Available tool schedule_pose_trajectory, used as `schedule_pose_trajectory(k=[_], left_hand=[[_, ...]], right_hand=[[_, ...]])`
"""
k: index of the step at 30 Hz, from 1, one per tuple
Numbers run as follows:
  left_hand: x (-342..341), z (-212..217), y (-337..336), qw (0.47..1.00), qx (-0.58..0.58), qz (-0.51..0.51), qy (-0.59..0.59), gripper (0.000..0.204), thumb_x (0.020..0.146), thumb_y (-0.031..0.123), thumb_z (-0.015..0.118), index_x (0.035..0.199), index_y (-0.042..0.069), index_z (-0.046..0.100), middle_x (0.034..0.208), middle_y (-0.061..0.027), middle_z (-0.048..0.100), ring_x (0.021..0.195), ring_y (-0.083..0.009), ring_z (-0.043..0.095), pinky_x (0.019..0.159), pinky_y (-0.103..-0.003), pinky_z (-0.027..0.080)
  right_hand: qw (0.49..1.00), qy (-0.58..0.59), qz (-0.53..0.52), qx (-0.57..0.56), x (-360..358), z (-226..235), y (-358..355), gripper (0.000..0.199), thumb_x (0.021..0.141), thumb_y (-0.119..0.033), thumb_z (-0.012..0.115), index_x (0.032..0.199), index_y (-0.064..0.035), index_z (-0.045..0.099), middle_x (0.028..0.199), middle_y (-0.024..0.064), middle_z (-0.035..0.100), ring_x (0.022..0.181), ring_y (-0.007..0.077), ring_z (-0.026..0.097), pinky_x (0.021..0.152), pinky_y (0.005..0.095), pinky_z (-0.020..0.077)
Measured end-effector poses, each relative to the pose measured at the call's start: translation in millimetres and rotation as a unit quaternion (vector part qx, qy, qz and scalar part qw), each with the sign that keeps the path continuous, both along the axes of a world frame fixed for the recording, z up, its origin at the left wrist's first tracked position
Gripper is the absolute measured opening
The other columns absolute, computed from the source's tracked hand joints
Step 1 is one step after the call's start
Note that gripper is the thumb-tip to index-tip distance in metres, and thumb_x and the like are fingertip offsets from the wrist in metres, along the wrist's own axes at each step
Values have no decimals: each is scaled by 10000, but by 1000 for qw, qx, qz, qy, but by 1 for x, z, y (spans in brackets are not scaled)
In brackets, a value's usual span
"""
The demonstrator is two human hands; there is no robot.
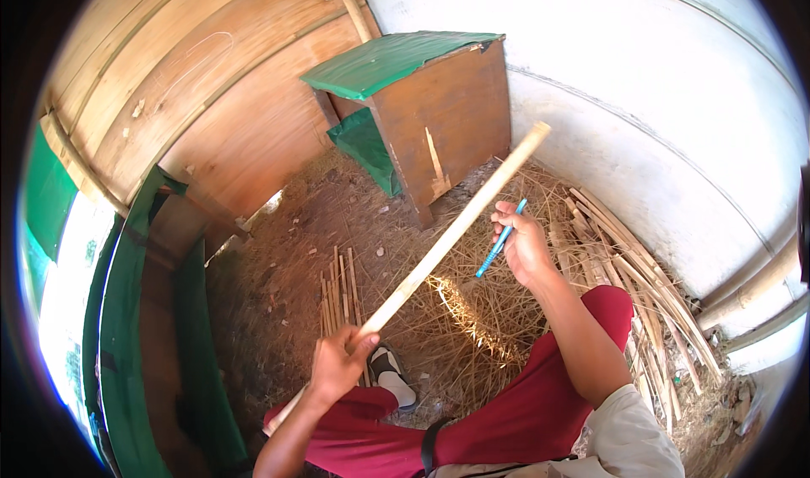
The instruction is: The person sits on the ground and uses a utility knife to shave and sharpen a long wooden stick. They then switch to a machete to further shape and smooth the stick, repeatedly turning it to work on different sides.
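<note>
My left hand (pixel 337 364) is closed round the lower part of a long, pale bamboo strip (pixel 456 229). The strip slants up and away to the right, its far end in the air in front of the cabinet. Between the fingers of my right hand (pixel 527 252) is a slim blue pen (pixel 499 240), tilted with its lower end toward the left. That hand is raised just right of the strip, apart from it. Below both hands lies a heap of thin bamboo shavings (pixel 472 318) on the ground.
More bamboo strips (pixel 650 284) are piled along the white wall at the right. A few shorter sticks (pixel 339 288) lie on the dirt beyond my left hand. A brown wooden cabinet (pixel 456 115) with a green top stands ahead; a green-covered bench (pixel 202 351) runs along the left.
</note>
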State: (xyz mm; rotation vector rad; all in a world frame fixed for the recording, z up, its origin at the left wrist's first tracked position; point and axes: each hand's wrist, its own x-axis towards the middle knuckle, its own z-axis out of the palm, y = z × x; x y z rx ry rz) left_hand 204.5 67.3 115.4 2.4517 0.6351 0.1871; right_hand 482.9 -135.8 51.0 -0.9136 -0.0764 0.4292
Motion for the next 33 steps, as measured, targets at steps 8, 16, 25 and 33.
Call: schedule_pose_trajectory(k=[8, 16, 25, 33], left_hand=[[-65, -36, -18, 747, -659, 72, 44, 469, 1051, 461, 375, 901, 54, 552, 544, 57, 309, 403, -49, 265, 350, -211, 205], [-75, -53, -19, 779, -621, 84, 25, 506, 1051, 504, 329, 917, 56, 523, 558, 35, 334, 413, -53, 266, 364, -221, 216], [-45, -92, -32, 854, -491, 167, -51, 370, 1015, 411, 527, 881, 66, 518, 599, 15, 446, 419, -52, 369, 369, -225, 277], [-32, -89, -46, 869, -466, 165, -24, 375, 1026, 401, 503, 946, 36, 542, 599, 21, 421, 407, -57, 343, 366, -233, 279]], right_hand=[[919, -271, 107, -265, -69, 43, -6, 217, 1014, -200, 530, 1055, 1, 601, 649, 66, 580, 568, 156, 588, 547, 348, 492], [774, -414, 153, -454, -78, 42, 9, 418, 1034, -377, 438, 973, 14, 570, 708, 154, 585, 623, 313, 583, 610, 489, 447], [785, -390, 269, -399, -79, -27, 26, 315, 1017, -309, 512, 1151, -32, 580, 705, 87, 619, 539, 186, 585, 528, 366, 476], [739, -451, 218, -450, -90, -39, 26, 422, 1056, -355, 371, 1251, -11, 519, 1116, 210, 545, 1067, 334, 559, 946, 480, 448]])
